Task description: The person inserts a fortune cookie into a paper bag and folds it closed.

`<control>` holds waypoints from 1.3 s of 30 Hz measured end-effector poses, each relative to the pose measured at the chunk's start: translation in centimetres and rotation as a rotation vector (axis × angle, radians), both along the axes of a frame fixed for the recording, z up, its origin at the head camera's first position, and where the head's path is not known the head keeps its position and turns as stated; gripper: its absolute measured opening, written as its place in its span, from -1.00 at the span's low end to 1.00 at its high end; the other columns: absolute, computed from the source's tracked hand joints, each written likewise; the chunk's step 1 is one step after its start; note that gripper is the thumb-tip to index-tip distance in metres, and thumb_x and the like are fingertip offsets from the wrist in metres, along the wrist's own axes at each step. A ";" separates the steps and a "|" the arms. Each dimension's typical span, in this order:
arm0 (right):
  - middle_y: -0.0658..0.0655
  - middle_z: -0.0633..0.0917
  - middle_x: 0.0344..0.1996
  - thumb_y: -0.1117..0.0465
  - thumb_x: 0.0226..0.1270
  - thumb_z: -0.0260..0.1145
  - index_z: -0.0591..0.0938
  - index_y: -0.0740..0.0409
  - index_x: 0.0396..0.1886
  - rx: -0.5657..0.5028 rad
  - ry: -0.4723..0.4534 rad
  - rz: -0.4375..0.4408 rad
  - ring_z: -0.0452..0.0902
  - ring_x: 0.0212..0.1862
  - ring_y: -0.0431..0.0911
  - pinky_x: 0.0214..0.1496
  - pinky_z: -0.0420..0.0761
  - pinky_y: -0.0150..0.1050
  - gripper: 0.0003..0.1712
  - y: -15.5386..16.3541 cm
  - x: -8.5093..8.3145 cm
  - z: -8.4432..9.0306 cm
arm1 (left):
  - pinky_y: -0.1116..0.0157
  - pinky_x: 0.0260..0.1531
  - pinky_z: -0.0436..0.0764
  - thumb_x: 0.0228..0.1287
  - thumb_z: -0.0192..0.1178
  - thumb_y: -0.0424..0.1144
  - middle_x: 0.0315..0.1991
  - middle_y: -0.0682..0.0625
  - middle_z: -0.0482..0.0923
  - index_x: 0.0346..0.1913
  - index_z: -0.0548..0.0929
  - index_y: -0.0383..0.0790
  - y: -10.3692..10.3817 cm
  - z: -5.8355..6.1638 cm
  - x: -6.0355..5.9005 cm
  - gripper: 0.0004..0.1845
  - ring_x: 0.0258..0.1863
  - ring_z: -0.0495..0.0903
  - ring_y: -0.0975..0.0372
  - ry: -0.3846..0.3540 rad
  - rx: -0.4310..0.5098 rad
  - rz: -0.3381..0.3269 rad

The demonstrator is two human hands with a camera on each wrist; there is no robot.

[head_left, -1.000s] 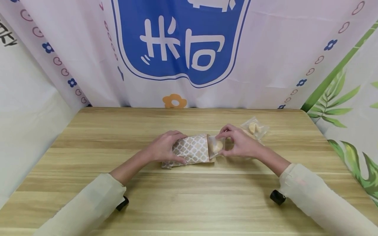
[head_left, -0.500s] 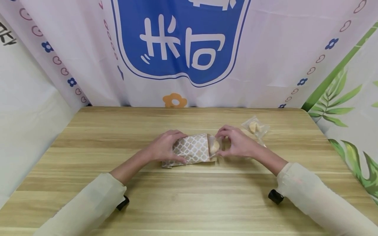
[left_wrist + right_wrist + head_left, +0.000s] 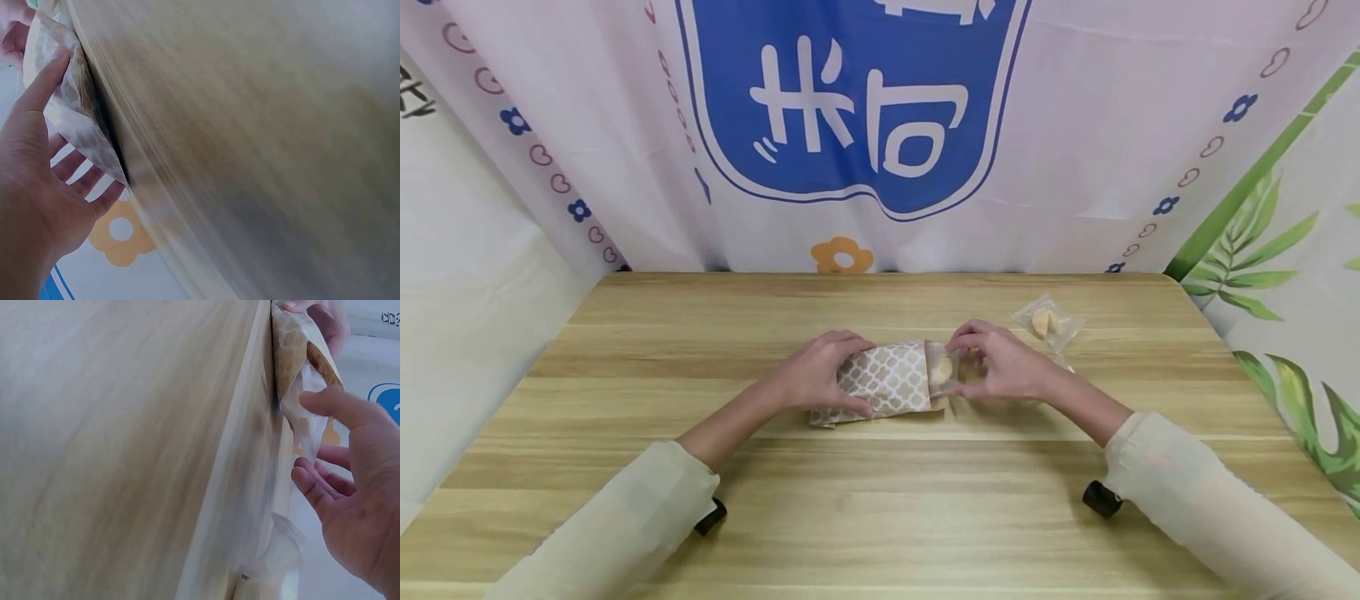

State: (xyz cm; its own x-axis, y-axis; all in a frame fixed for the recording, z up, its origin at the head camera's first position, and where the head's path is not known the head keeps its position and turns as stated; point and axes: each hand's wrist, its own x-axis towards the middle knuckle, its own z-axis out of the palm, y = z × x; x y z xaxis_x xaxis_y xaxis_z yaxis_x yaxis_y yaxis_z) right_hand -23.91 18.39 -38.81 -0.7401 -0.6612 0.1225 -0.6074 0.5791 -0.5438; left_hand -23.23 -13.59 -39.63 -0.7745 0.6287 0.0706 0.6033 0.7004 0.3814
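A paper bag with a white and tan lattice print lies flat on the table, its mouth facing right. My left hand grips its closed end, thumb on the near side and fingers along the far side. Out of the mouth sticks a fortune cookie in a clear wrapper, partly inside the bag. The fingers and thumb of my right hand hold the wrapper's outer edge. In the right wrist view the thumb presses the clear plastic just outside the bag's mouth. The bag's contents deeper in are hidden.
A second wrapped fortune cookie lies behind my right wrist, and the edge of another wrapper shows beside the forearm. The wooden table ends at the back against a printed curtain.
My right hand has moved a little to the left, and the wrapped fortune cookie has slid further into the bag's mouth. The left hand and the bag have stayed in place.
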 end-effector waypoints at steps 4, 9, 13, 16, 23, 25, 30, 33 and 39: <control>0.29 0.63 0.07 0.26 0.06 0.65 0.69 0.40 0.07 -0.034 0.014 -0.004 0.64 -0.21 -0.04 -0.18 0.74 -0.22 -0.42 -0.2 0.0 -0.2 | -0.06 0.38 0.47 -0.12 0.63 0.25 0.30 -0.22 0.55 0.38 0.52 -0.36 -0.1 0.1 0.1 0.07 0.32 0.50 -0.09 0.003 0.004 -0.001; 0.22 0.66 0.04 0.21 0.03 0.67 0.74 0.35 0.01 -0.062 0.050 -0.011 0.64 -0.15 -0.02 -0.17 0.74 -0.19 -0.46 -0.5 0.0 -0.4 | -0.06 0.38 0.47 -0.11 0.63 0.24 0.30 -0.22 0.55 0.38 0.53 -0.36 -0.1 0.1 0.1 0.06 0.31 0.51 -0.09 0.004 0.012 -0.003; 0.17 0.67 0.01 0.17 0.02 0.68 0.76 0.29 -0.01 -0.081 0.066 -0.018 0.62 -0.13 -0.02 -0.21 0.71 -0.17 -0.48 -0.6 0.0 -0.6 | -0.05 0.37 0.48 -0.11 0.63 0.24 0.28 -0.21 0.56 0.37 0.53 -0.37 0.1 0.1 0.0 0.06 0.30 0.52 -0.08 0.012 0.012 -0.011; 0.16 0.68 -0.01 0.16 0.00 0.68 0.77 0.28 -0.02 -0.092 0.070 -0.014 0.61 -0.13 0.00 -0.24 0.68 -0.17 -0.48 -0.7 -0.1 -0.8 | -0.05 0.38 0.48 -0.10 0.62 0.25 0.29 -0.21 0.55 0.38 0.52 -0.36 0.1 0.0 0.0 0.06 0.31 0.51 -0.08 0.008 0.007 -0.012; 0.11 0.69 -0.03 0.14 0.00 0.70 0.78 0.25 -0.02 -0.097 0.034 -0.010 0.62 -0.08 -0.02 -0.10 0.70 -0.13 -0.47 -1.1 0.0 -0.9 | -0.05 0.37 0.48 -0.10 0.62 0.26 0.29 -0.20 0.55 0.39 0.52 -0.36 0.2 0.1 0.0 0.06 0.31 0.51 -0.08 -0.003 0.002 -0.011; 0.10 0.69 -0.04 0.13 0.01 0.70 0.78 0.25 -0.02 -0.096 0.032 -0.011 0.62 -0.08 -0.03 -0.04 0.70 -0.13 -0.47 -1.1 0.0 -1.0 | -0.05 0.37 0.49 -0.10 0.62 0.25 0.30 -0.21 0.55 0.39 0.52 -0.35 0.3 0.1 0.0 0.06 0.31 0.51 -0.08 -0.006 0.003 -0.007; 0.13 0.70 -0.02 0.10 0.03 0.70 0.77 0.26 -0.02 -0.082 0.035 -0.027 0.63 -0.08 -0.03 -0.02 0.70 -0.13 -0.46 -1.1 0.1 -1.0 | -0.06 0.36 0.49 -0.11 0.63 0.25 0.29 -0.21 0.55 0.39 0.52 -0.35 0.4 -0.1 0.1 0.06 0.31 0.51 -0.08 -0.003 0.021 -0.007; 0.14 0.71 0.01 0.09 0.03 0.70 0.77 0.26 -0.02 -0.070 0.030 -0.044 0.63 -0.06 -0.05 0.01 0.70 -0.15 -0.45 -1.2 0.1 -1.0 | -0.07 0.35 0.50 -0.13 0.64 0.24 0.29 -0.21 0.55 0.38 0.53 -0.36 0.3 -0.3 0.1 0.06 0.30 0.52 -0.09 0.004 0.036 -0.009; 0.13 0.71 0.01 0.09 0.05 0.69 0.76 0.25 -0.01 -0.074 0.015 -0.049 0.64 -0.06 -0.05 0.02 0.70 -0.14 -0.46 -1.1 0.1 -1.1 | -0.10 0.36 0.48 -0.14 0.64 0.24 0.29 -0.22 0.55 0.37 0.54 -0.36 0.3 -0.4 -0.1 0.07 0.31 0.51 -0.11 0.009 0.032 -0.002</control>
State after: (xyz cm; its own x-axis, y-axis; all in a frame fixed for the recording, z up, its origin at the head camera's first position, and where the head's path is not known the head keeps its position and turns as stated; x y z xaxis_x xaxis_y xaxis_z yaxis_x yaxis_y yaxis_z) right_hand -23.85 17.28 -39.96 -0.7693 -0.6127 0.1810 -0.5875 0.5669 -0.5775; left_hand -23.35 -13.33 -40.01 -0.7726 0.6274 0.0971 0.6079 0.6869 0.3983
